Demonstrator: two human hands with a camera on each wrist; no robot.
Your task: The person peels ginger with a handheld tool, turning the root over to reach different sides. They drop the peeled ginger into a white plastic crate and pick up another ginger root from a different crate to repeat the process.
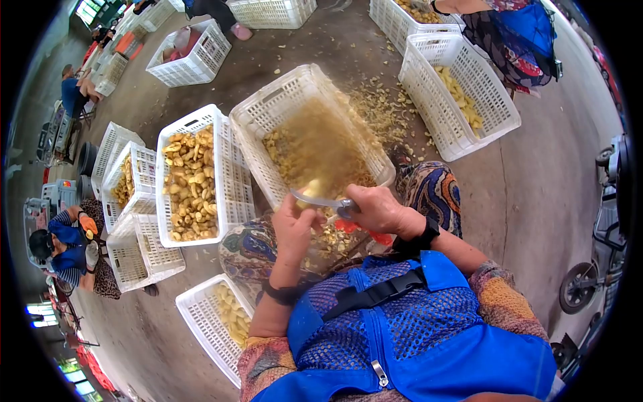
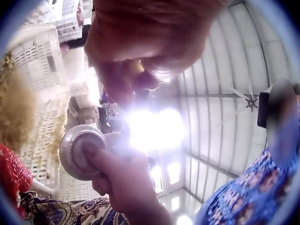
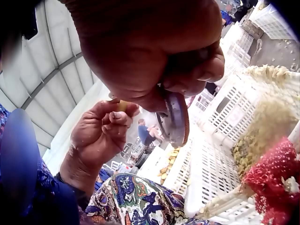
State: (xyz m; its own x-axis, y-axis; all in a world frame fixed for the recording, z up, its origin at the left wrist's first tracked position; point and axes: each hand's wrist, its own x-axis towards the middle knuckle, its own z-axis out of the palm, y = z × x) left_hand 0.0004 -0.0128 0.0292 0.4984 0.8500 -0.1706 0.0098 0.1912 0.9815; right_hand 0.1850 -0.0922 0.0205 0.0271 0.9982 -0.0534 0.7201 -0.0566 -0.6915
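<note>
A pale yellow piece of ginger (image 1: 312,187) is being held above a large white crate (image 1: 268,100), its lower end being pinched between the thumb and curled fingers of the left hand (image 1: 295,224). Part of the piece is being covered by those fingers, while its upper portion is being left exposed beyond the fingertips.

A round metal tool (image 2: 70,152) is being gripped in the right hand (image 1: 383,209), its fingers being curled and the thumb being pressed against the metal. The tool's curved edge is being held close to the ginger; whether the two are being brought into contact cannot be told.

Yellowish scraps (image 1: 348,157) are being contained in the large crate, and more peelings (image 1: 378,110) are being shown strewn across the floor (image 1: 529,194). Knobbly brown ginger (image 1: 191,187) is being held in a white crate (image 1: 238,187) on the left, and paler pieces (image 1: 232,315) are being held in a smaller-looking crate (image 1: 201,321) nearer the body. A blue mesh vest (image 1: 435,335) and patterned trousers (image 1: 432,191) are being worn by the seated person.
</note>
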